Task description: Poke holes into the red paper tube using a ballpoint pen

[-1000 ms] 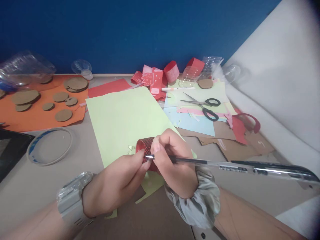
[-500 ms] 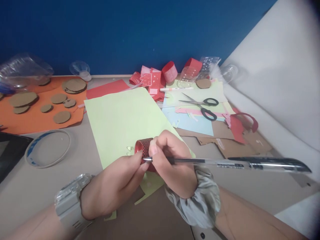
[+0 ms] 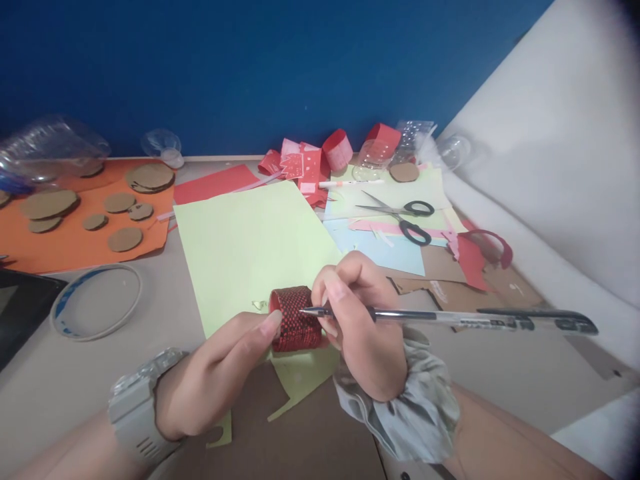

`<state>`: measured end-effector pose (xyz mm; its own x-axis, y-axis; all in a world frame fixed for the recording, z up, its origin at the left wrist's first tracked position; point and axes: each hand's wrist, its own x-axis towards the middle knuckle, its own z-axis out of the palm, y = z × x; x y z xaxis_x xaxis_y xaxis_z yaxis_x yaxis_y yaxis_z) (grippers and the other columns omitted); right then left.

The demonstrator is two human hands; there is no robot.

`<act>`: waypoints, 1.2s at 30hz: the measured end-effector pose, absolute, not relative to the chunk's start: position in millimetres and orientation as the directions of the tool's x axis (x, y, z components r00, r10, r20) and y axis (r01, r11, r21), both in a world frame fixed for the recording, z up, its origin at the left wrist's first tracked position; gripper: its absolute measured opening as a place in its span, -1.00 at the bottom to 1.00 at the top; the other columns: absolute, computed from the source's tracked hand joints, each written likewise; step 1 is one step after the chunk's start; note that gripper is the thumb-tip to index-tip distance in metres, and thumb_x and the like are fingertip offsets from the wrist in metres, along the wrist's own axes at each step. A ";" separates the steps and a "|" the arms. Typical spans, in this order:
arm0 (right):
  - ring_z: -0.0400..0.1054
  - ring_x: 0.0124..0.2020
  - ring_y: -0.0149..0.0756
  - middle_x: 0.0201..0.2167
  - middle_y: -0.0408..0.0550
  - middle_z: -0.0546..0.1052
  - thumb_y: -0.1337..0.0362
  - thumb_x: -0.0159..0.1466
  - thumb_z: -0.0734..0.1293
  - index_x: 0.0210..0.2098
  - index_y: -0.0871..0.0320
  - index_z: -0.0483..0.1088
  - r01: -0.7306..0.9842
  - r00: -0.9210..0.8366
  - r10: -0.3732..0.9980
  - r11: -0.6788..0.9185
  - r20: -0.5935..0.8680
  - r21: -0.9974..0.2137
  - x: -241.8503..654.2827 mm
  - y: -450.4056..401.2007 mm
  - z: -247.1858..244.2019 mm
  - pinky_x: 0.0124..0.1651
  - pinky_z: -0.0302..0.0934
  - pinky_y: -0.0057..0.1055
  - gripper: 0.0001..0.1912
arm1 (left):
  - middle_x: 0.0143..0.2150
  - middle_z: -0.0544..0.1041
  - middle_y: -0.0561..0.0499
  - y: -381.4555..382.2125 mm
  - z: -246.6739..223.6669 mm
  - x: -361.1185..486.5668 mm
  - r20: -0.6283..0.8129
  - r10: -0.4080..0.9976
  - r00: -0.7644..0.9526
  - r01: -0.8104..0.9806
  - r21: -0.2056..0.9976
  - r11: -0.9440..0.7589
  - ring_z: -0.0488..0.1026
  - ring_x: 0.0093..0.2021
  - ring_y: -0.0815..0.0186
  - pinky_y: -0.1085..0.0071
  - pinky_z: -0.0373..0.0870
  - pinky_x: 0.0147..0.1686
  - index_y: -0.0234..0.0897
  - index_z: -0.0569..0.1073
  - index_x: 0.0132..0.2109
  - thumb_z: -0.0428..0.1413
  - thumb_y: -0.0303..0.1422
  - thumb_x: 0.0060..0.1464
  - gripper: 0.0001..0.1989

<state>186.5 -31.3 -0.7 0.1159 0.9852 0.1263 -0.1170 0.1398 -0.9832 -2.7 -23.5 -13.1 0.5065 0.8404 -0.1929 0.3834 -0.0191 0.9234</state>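
- Left hand [image 3: 215,380] pinches red-black ring [image 3: 300,323] by its left end, over green sheet [image 3: 245,247].
- Right hand [image 3: 367,350] pinches pen [image 3: 410,315], tip at ring; contact unclear.
- Step: probably inking pattern; next stroke needs ring steady.

Your left hand [image 3: 215,373] pinched, thumb stretched toward right hand [image 3: 365,333]; your right fingers [image 3: 327,283] curled. Left forearm [image 3: 65,437], right forearm [image 3: 510,430] slant inward, hands close together.
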 end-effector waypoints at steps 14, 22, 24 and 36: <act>0.03 -0.67 -0.53 -0.55 -0.29 0.24 0.32 0.41 0.28 -0.43 0.06 0.18 -0.126 0.092 0.987 0.146 0.135 -0.981 187.7 -31.9 -1.7 -0.64 -0.09 -0.50 -0.72 | -0.48 0.23 0.15 -2.6 -7.6 10.4 -0.119 0.717 0.686 0.272 0.957 -0.101 0.12 -0.45 0.37 0.46 0.24 -0.42 -0.23 0.29 -0.40 -0.15 -0.15 0.49 -0.53; 0.03 -0.66 -0.53 -0.56 -0.31 0.24 0.35 0.42 0.28 -0.44 0.07 0.18 -0.150 0.077 0.986 0.160 0.150 -0.976 188.7 -31.6 -1.3 -0.59 -0.02 -0.49 -0.70 | -0.41 0.47 0.02 -10.3 -5.6 5.9 -0.087 0.761 0.643 0.175 0.984 -0.035 0.35 -0.36 0.27 0.42 0.40 -0.27 -0.26 0.50 -0.35 -0.18 -0.02 0.49 -0.40; 0.03 -0.65 -0.53 -0.56 -0.30 0.25 0.37 0.42 0.27 -0.44 0.07 0.19 -0.149 0.079 0.985 0.163 0.152 -0.975 188.4 -31.8 -1.2 -0.57 -0.01 -0.49 -0.70 | -0.37 0.53 0.03 -9.4 -5.0 6.3 -0.054 0.723 0.689 0.141 0.988 -0.060 0.40 -0.34 0.28 0.43 0.42 -0.24 -0.26 0.56 -0.25 -0.09 -0.08 0.48 -0.51; -0.01 -0.61 -0.48 -0.59 -0.31 0.14 0.42 0.32 0.29 -0.45 0.05 0.08 0.113 -0.039 0.922 0.387 0.385 -0.915 190.9 -35.9 -3.9 -0.55 -0.09 -0.43 -0.68 | -0.26 0.52 0.11 -3.9 -10.8 10.6 -0.077 0.661 0.746 0.240 0.958 -0.159 0.42 -0.27 0.35 0.52 0.36 -0.23 -0.23 0.42 -0.18 -0.03 -0.39 0.44 -0.82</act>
<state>190.9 -35.9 -3.9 -0.0394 0.9219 0.3855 0.1132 0.3874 -0.9149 10.6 -3.9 -10.8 0.7462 0.6613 -0.0768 0.2398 -0.1594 0.9576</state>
